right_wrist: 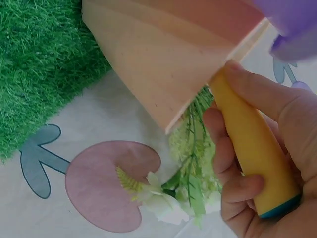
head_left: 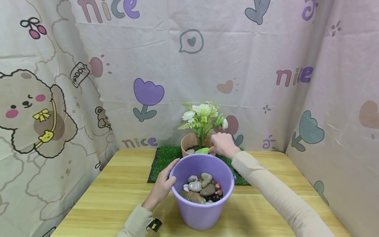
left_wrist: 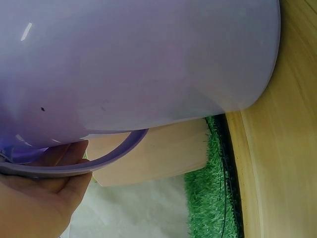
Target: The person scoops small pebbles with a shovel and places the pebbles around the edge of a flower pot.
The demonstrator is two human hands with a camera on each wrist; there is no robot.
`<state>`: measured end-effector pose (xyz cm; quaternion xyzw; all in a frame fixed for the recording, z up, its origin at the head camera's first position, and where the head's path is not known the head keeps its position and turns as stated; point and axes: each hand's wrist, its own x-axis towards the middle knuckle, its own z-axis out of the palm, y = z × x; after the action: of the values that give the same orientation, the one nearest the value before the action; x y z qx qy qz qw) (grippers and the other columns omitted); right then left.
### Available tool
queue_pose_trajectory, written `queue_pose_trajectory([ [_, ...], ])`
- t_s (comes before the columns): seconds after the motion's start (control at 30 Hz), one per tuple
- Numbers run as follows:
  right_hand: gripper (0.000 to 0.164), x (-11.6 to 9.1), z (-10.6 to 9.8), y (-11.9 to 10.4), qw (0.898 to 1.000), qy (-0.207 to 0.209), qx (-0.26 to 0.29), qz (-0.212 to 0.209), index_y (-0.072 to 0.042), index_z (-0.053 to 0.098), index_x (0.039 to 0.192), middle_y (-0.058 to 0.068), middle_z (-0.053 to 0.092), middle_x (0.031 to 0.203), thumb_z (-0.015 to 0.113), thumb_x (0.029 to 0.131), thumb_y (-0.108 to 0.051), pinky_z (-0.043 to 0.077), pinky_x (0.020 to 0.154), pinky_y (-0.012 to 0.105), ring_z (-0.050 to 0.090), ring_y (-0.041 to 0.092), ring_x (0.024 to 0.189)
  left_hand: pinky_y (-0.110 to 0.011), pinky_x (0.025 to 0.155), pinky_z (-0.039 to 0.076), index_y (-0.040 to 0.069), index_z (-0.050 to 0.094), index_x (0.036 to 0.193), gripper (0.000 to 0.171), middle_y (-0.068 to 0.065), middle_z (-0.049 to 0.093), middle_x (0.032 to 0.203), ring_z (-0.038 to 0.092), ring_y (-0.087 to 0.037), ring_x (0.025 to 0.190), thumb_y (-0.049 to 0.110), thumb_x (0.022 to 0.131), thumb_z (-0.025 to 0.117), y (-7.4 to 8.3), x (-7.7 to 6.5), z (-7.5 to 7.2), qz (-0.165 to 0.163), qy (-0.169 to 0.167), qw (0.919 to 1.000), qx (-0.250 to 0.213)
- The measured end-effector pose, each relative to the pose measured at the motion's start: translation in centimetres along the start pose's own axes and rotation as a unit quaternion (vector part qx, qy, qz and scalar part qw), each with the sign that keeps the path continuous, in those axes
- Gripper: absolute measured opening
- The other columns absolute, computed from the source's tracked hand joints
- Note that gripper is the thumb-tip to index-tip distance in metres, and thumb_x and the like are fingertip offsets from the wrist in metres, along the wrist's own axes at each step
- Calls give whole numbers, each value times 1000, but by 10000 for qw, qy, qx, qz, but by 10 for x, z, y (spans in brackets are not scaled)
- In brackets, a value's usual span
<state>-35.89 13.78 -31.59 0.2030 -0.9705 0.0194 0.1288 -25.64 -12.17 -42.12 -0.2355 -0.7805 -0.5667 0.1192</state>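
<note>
A purple bucket [head_left: 201, 212] with smooth stones [head_left: 195, 186] inside stands at the front of the table. My left hand [head_left: 163, 186] grips its left rim; in the left wrist view the fingers [left_wrist: 74, 156] lie at the bucket's arched handle [left_wrist: 116, 154]. Behind the bucket, my right hand [head_left: 225, 144] holds a small trowel by its yellow handle [right_wrist: 255, 144]. The trowel's green blade [head_left: 202, 150] is over the flower pot [head_left: 186, 144], low at the front of its opening. White flowers [head_left: 204, 112] with green leaves rise from dark filling, and a pale stone [head_left: 190, 151] lies in the pot.
The pot stands on a green artificial grass mat [head_left: 165, 161] at the back of the wooden table [head_left: 118, 187]. A printed cloth [head_left: 177, 65] hangs close behind and at both sides. My right forearm passes along the bucket's right side.
</note>
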Motion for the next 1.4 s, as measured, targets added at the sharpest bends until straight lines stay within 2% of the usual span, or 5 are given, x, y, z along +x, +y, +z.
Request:
queue_pose_trajectory([
  [0.3, 42, 3, 13, 3, 9996, 250, 30, -128, -20, 54, 49, -7, 50, 47, 75, 83, -32, 35, 42, 30, 49, 13, 46, -39, 94, 53, 9, 38, 151, 68, -15, 48, 147, 57, -34, 122, 0, 83, 42, -2, -1, 2, 9, -49, 10000, -67],
  [0.43, 41, 4, 9, 6, 9999, 111, -2, -69, -19, 57, 50, -5, 51, 48, 77, 81, -35, 36, 43, 31, 49, 15, 47, -41, 96, 52, 13, 40, 150, 69, -14, 49, 147, 57, -33, 122, 0, 83, 43, -1, 0, 0, 16, 15, 10000, -61],
  [0.67, 20, 1, -5, 10, 9998, -174, -74, -62, -24, 75, 66, -6, 65, 64, 79, 77, -40, 45, 50, 39, 57, 18, 58, -41, 96, 52, 10, 39, 150, 68, -15, 48, 148, 57, -34, 123, 1, 83, 43, -1, -1, 0, -17, 32, 10000, -30],
  [0.97, 22, -3, -16, 19, 9993, -370, 0, 9, -27, 76, 67, -10, 66, 65, 79, 76, -47, 45, 51, 36, 59, 15, 60, -38, 97, 51, 13, 40, 150, 68, -14, 48, 148, 57, -33, 123, 0, 83, 43, 0, -1, 1, -19, 28, 10000, -55],
  [1.4, 20, 1, -7, 14, 9996, -250, -88, -76, -25, 76, 69, -6, 67, 67, 79, 77, -43, 47, 52, 37, 59, 17, 60, -40, 98, 50, 12, 40, 150, 68, -14, 47, 149, 56, -33, 125, 0, 83, 43, 0, -1, 1, -9, 12, 10000, -39],
])
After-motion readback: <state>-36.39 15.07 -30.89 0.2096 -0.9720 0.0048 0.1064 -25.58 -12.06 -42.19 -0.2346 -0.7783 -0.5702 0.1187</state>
